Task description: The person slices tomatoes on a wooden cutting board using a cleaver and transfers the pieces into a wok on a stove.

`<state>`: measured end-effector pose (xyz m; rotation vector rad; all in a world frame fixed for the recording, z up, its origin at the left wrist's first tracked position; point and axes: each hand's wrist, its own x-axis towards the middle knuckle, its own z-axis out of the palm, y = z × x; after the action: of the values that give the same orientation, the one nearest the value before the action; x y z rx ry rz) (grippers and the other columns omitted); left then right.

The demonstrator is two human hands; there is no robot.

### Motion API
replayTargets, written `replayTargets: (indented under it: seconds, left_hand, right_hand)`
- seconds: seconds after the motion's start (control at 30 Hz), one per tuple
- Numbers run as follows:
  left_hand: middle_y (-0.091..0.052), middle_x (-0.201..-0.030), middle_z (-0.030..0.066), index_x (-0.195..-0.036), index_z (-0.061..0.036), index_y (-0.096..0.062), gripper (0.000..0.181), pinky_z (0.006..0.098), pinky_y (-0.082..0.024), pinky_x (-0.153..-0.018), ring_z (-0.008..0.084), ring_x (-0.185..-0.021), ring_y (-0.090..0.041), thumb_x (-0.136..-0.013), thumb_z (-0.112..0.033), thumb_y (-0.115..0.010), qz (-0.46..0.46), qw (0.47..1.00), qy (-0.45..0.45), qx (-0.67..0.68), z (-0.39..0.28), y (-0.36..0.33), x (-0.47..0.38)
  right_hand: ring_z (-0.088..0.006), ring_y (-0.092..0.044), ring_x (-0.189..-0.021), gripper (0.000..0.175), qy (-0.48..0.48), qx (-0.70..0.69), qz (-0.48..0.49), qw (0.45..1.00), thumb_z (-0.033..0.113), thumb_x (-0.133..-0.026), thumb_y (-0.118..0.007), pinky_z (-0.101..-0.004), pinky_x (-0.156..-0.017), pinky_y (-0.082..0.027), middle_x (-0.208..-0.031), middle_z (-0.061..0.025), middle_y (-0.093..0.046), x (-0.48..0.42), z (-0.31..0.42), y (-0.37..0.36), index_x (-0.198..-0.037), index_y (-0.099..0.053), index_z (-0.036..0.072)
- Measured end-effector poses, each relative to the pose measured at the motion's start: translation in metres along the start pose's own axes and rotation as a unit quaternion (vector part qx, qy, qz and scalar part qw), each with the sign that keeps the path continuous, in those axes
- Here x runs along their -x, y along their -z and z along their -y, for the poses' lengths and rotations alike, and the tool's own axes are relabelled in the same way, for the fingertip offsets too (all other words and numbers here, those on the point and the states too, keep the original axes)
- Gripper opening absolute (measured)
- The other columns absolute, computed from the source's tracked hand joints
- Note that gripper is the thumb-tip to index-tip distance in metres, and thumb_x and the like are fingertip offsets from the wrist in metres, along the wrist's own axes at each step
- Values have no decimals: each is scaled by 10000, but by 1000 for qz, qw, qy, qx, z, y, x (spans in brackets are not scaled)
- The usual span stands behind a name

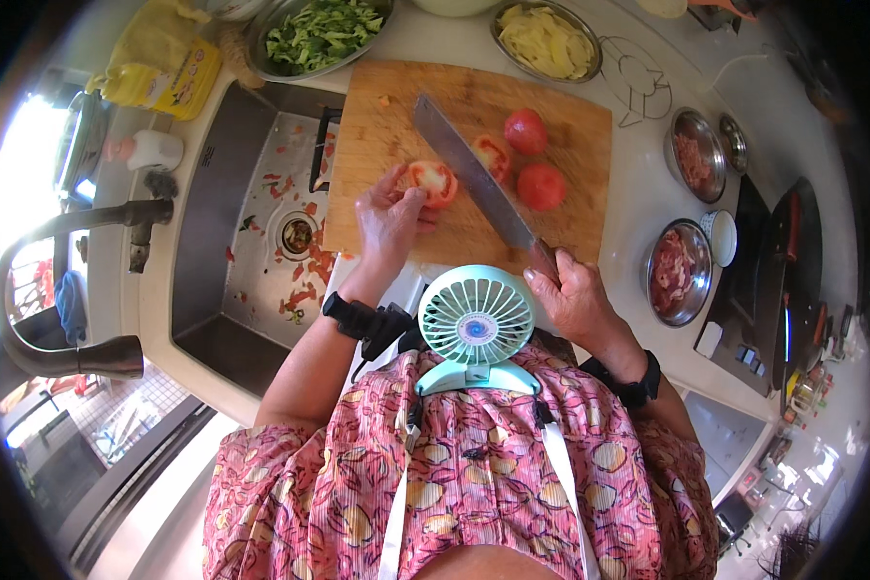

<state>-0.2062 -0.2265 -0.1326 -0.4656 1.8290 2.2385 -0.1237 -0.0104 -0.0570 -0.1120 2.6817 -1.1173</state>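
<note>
My left hand point(394, 216) holds a tomato half point(433, 183) near the left side of a wooden cutting board point(384, 109); its cut face is turned up. In my right hand point(573, 293) is the wooden handle of a cleaver point(475, 170). The broad blade slants over the board, pointing up and left, apart from the half in my left hand. Another cut tomato piece point(492, 158) lies just right of the blade, partly hidden by it. Farther right rest two red tomato pieces point(526, 131) point(541, 186) with their rounded sides up.
A sink point(254, 246) with scraps lies left of the board, under a faucet point(116, 215). Beyond the board stand bowls of chopped greens point(324, 36) and pale slices point(546, 41). At right are metal bowls of meat point(679, 273) point(696, 156). A turquoise fan point(476, 319) hangs at my chest.
</note>
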Motion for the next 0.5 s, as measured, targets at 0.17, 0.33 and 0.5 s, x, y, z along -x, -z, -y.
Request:
replayTargets:
  seconds: [0.17,0.33,0.5]
  left_hand:
    - [-639,-806,145,-1251,70,-436,443,257,-533,-484,162,-597,-636,-826,-21,-523,12,998,-5,59,4,-12,1]
    - [-643,-825,141,-1243,57,-447,417,253,-532,-480,162,-589,-635,-837,-12,-511,19,997,-20,69,9,-10,0]
    - [-645,-863,123,-1225,42,-471,385,245,-535,-498,153,-591,-633,-843,-10,-489,38,997,-30,63,11,-8,-1]
  right_hand:
    - [-461,-551,-626,260,19,18,-8,1000,191,-846,-578,-484,-521,-427,-629,-279,-535,9,-4,-6,-807,-475,-44]
    - [-470,-546,-638,253,9,18,18,1000,176,-845,-577,-500,-545,-427,-636,-278,-537,14,-4,0,-820,-468,-51]
    - [-460,-551,-646,238,7,-7,8,1000,161,-842,-576,-484,-549,-430,-655,-282,-541,16,-14,-11,-813,-470,-49]
